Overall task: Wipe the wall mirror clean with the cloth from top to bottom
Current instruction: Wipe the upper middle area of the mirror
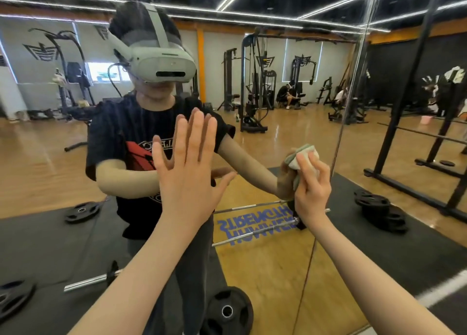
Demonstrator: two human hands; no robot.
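The wall mirror fills nearly the whole head view and shows my own reflection with a headset on. My left hand lies flat against the glass at chest height, fingers straight and spread. My right hand grips a bunched pale green and white cloth and holds it against the mirror, right of centre at mid height. A vertical seam between mirror panels runs just right of the cloth.
Everything else is reflection: gym machines, a barbell and weight plates on black mats, a wooden floor with blue lettering, people seated far back. A second mirror panel continues to the right of the seam.
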